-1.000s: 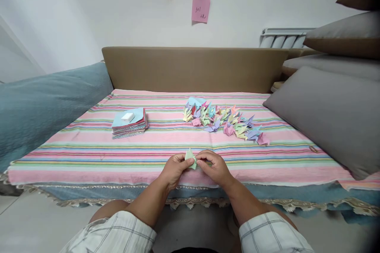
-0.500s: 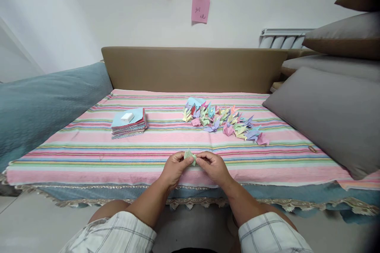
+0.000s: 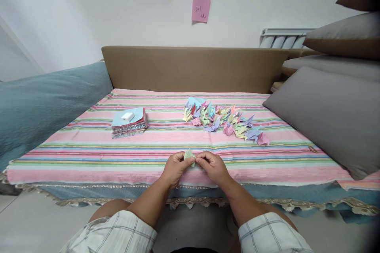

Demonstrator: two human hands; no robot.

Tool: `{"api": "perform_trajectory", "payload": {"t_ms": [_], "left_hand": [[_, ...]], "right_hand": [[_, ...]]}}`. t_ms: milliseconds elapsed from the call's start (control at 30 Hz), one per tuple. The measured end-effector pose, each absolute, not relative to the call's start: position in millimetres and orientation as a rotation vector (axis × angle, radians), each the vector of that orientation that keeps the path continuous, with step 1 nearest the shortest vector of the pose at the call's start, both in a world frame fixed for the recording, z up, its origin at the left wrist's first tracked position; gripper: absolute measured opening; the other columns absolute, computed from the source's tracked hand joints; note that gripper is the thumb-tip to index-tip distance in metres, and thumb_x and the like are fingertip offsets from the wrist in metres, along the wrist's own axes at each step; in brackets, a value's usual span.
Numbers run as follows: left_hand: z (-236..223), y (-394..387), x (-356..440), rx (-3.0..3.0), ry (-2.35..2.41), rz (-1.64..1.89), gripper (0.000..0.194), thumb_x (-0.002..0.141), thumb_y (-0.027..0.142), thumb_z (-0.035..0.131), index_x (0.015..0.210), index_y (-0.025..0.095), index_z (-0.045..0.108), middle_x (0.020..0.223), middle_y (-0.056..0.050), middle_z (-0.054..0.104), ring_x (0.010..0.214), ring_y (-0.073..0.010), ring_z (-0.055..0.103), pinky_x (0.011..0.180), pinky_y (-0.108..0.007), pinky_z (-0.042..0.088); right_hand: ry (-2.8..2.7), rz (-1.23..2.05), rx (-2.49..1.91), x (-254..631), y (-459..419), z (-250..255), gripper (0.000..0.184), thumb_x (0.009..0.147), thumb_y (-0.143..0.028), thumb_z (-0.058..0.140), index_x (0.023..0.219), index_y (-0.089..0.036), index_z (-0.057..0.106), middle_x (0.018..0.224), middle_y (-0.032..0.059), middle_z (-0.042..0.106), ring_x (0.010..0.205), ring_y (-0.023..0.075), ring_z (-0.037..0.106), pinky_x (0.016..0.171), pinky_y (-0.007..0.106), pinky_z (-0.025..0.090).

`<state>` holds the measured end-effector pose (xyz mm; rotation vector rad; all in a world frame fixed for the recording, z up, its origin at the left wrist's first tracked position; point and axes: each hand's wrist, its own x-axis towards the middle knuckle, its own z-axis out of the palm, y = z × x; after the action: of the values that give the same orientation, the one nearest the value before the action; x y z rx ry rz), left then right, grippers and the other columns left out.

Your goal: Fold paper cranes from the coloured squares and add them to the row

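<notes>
A small pale green folded paper piece is pinched between my two hands just above the near edge of the striped cloth. My left hand grips its left side with closed fingers. Closed on its right side is my right hand. Most of the paper is hidden by my fingertips. A heap of several folded paper cranes in pastel colours lies further back, to the right of centre. At the back left sits a stack of coloured square papers with a small white block on top.
A brown headboard runs along the far side. A teal blanket rises on the left and grey cushions lie on the right. A small dark object rests by the cushion. My knees in checked shorts are below the cloth's fringe.
The green paper has sunk lower between my fingers and shows less; both hands stayed in place, with the fingers working closer together.
</notes>
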<state>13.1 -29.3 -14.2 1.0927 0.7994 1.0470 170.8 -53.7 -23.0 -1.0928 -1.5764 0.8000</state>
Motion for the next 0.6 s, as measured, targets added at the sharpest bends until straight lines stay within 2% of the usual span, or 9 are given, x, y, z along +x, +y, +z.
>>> {"api": "perform_trajectory", "payload": {"t_ms": [233, 467, 600], "left_hand": [[-11, -31, 15, 1.088, 0.806, 1.057, 0.026, 0.058, 0.034, 0.078, 0.064, 0.013, 0.064, 0.058, 0.003, 0.058, 0.056, -0.0088, 0.046, 0.059, -0.021, 0.035], [-11, -33, 16, 0.938, 0.739, 1.115, 0.024, 0.057, 0.032, 0.079, 0.065, 0.013, 0.065, 0.062, 0.000, 0.062, 0.059, -0.0103, 0.050, 0.063, -0.023, 0.038], [-10, -36, 17, 0.929, 0.689, 1.085, 0.023, 0.060, 0.031, 0.078, 0.065, 0.012, 0.066, 0.062, -0.002, 0.063, 0.062, -0.0119, 0.053, 0.066, -0.025, 0.040]], "right_hand": [[-1.607, 0.794, -1.061, 169, -55, -22, 0.021, 0.084, -0.038, 0.051, 0.080, -0.019, 0.058, 0.070, 0.0003, 0.059, 0.065, 0.0124, 0.053, 0.062, 0.023, 0.042], [-1.551, 0.959, -1.068, 159, -55, -29, 0.029, 0.072, -0.039, 0.064, 0.090, -0.018, 0.058, 0.071, -0.0013, 0.057, 0.063, 0.0116, 0.052, 0.057, 0.022, 0.042], [-1.688, 0.894, -1.136, 155, -58, -27, 0.022, 0.079, -0.039, 0.056, 0.076, -0.017, 0.061, 0.060, -0.0034, 0.050, 0.055, 0.0098, 0.044, 0.051, 0.021, 0.034]]}}
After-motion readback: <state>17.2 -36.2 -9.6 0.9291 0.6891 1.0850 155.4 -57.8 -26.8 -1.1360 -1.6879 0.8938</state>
